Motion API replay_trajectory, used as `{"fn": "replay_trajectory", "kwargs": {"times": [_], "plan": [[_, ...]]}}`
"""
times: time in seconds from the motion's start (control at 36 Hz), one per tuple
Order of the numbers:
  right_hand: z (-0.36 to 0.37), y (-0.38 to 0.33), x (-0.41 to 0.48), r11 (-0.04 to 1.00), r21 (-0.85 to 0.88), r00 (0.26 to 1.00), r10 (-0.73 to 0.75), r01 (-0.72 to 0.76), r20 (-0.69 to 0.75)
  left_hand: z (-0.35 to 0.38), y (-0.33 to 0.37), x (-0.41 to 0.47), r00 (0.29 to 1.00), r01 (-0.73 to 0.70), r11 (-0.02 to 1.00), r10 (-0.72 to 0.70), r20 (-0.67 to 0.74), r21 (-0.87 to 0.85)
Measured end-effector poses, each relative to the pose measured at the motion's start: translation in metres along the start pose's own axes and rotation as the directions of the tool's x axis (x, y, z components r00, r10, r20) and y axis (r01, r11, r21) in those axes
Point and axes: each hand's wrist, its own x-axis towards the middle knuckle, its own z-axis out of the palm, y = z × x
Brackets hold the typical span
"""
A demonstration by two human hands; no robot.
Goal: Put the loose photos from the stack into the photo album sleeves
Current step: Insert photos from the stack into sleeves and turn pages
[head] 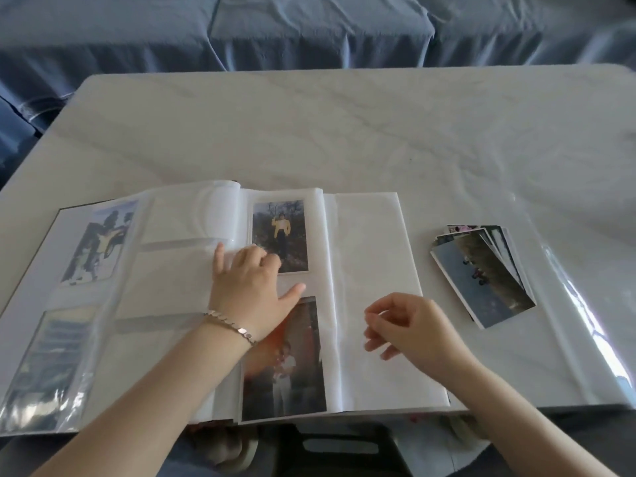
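Currently: photo album [371, 235] lies open at the table's [344, 132] near edge, spine approx. centre. Left hand [249, 287] rests on the pg beside the spine, fingers bent, tips touching the lower edge of the upper photo [279, 232], thumb spread toward the lower photo [292, 373]; it grips nothing. Right hand [409, 330] hovers over the blank rt-hand sheet [375, 277], fingers loosely curled, nothing visible between them. Stack of loose photos [481, 277] sits fanned, face up, beside the album toward the table's right edge, apart from both hands.

Assessment: step in hand appears to be seating a sleeved photo, i.e. between insertions. Some pockets on the left pg look vacant. Next move, in my judgement: rt hand reaches for the stack and lifts the top print only, w/o dragging the fan. It then feeds the print into a vacant sleeve while the left hand steadies the film. Sleeve openings not discernible.
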Motion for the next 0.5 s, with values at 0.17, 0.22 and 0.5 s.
{"fn": "replay_trajectory", "kwargs": {"times": [0.17, 0.22, 0.5], "plan": [[-0.056, 0.019, 0.006, 0.827, -0.554, 0.897, -0.314, 0.097, -0.311, 0.009, 0.028, 0.0, 0.984, -0.158, 0.964, 0.172, 0.05, -0.213], [-0.072, 0.024, 0.011, 0.753, -0.658, 0.877, -0.325, 0.014, -0.354, 0.014, 0.032, -0.002, 0.978, -0.185, 0.959, 0.202, 0.06, -0.214], [-0.093, 0.031, 0.023, 0.377, -0.9, 0.921, -0.225, -0.22, -0.319, 0.018, 0.027, 0.0, 0.97, -0.202, 0.969, 0.218, 0.111, -0.143]]}}
